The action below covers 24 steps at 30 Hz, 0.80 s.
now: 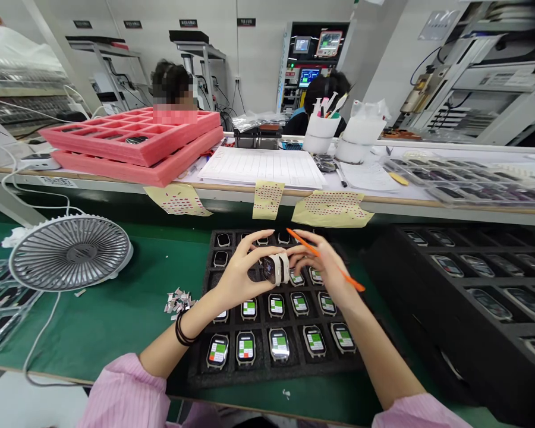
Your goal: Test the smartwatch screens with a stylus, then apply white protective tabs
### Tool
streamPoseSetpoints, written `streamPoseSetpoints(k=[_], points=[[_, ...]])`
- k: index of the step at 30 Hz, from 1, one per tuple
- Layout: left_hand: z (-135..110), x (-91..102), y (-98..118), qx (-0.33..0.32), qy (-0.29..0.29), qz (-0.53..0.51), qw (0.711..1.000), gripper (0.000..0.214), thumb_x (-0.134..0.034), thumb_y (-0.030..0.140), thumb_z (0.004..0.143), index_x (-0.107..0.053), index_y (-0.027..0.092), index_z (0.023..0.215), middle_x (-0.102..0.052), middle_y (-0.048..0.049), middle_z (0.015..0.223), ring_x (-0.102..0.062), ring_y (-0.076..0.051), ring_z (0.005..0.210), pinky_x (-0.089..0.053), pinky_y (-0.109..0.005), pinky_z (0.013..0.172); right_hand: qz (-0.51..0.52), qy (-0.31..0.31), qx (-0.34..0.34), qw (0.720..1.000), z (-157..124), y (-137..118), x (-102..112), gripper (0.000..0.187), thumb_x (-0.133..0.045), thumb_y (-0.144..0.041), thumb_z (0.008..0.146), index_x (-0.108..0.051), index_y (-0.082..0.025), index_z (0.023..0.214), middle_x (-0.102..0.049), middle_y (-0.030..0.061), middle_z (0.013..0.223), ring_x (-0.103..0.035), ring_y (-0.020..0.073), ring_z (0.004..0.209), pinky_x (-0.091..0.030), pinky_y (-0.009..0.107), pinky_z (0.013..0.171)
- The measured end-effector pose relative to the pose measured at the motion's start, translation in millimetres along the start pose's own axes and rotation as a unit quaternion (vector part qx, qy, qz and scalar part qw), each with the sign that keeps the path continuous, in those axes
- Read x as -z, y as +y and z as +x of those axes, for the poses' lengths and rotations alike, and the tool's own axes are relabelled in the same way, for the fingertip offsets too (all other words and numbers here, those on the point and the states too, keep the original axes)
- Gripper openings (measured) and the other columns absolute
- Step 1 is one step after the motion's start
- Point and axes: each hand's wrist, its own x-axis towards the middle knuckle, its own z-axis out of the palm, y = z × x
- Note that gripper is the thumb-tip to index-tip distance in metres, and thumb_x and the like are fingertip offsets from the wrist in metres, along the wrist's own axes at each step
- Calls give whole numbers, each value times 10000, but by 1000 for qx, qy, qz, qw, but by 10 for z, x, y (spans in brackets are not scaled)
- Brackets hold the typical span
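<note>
While right hand (330, 274) curls, left hand (241, 272) pinches 2 watches (277, 269).

Room between fan (78, 252) and tray (267, 379)

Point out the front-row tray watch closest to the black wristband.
The leftmost watch in the front row of the black tray; that row's other four watches lie farther from the wristband.

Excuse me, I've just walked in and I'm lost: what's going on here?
A person's left hand holds what look like two watches together above a black tray. The right hand, holding an orange stick, is close beside them. More watches sit in the tray, many with lit screens.
</note>
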Motion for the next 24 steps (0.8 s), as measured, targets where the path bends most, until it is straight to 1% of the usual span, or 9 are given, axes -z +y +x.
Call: streamPoseSetpoints(k=[1,3,5,6,8,11,18,24], points=[[0,6,4,4,-3,-10,1000,449,-693,141,750,-615,222,1185,-559,-132,1344,-556,-279,1228,-493,-431,990,4,13,28,1000,-15,-39,29,353,-460,-499,954,-646,-273,1152,-702,53,923,-634,172,688,-516,294,541],[-2,10,11,15,-10,-27,999,460,-670,128,761,-601,211,1209,-645,-108,1248,-620,-251,1149,-505,-413,989,0,28,88,996,-67,-111,69,343,-473,-475,948,-728,-245,954,-692,54,812,-605,172,595,-470,292,453],[-8,4,17,33,-13,-32,999,471,-656,125,761,-594,203,1222,-689,-88,1191,-656,-236,1093,-532,-382,954,-18,40,139,989,-132,-162,79,418,-457,-433,958,-758,-219,761,-677,64,686,-598,181,545,-458,308,433],[-12,0,20,42,-13,-31,999,472,-654,127,760,-594,202,1222,-694,-85,1190,-662,-234,1086,-542,-367,936,-29,46,158,986,-161,-177,74,452,-443,-410,965,-765,-215,715,-675,68,640,-603,186,533,-460,316,436],[-17,-6,27,47,-10,-30,998,469,-656,134,757,-597,198,1218,-694,-86,1199,-664,-236,1087,-554,-347,909,-46,55,181,981,-202,-190,49,468,-434,-370,973,-782,-213,702,-679,68,581,-616,193,529,-467,323,449],[-18,-4,42,42,-5,-30,999,464,-661,132,757,-597,190,1213,-698,-90,1193,-670,-234,1077,-561,-332,885,-54,64,190,978,-217,-187,11,446,-455,-349,966,-794,-217,709,-682,62,549,-618,195,521,-469,322,445],[-21,-5,74,45,-11,-30,998,472,-649,109,756,-592,188,1218,-700,-89,1188,-674,-229,1070,-567,-315,857,-69,75,179,979,-208,-188,3,470,-451,-382,959,-778,-213,667,-692,74,553,-628,217,509,-486,351,431],[-29,-19,70,30,-2,-24,999,472,-666,104,755,-591,183,1214,-706,-90,1169,-680,-219,1054,-568,-303,851,-98,83,201,971,-243,-151,-10,471,-424,-339,973,-773,-207,687,-679,69,550,-626,215,521,-499,367,472]])
